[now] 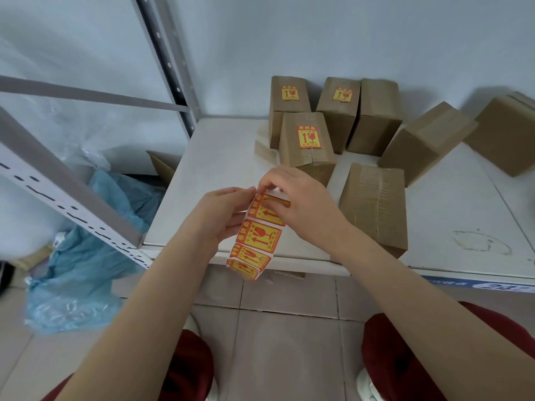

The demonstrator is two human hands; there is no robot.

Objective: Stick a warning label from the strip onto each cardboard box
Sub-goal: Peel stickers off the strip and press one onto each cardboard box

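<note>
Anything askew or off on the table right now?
Yes. The label on the rear middle box looks crooked, rotated against the box edges. A dried stain ring also marks the table at right.

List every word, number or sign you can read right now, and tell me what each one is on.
"24": white on the blue sticker on the table front edge; the text beside it is too blurred to read.
Label strip: red arrow and cracked-glass signs on yellow; the characters are too blurred to read.
Box labels: the same signs; the characters are too small to read.
</note>
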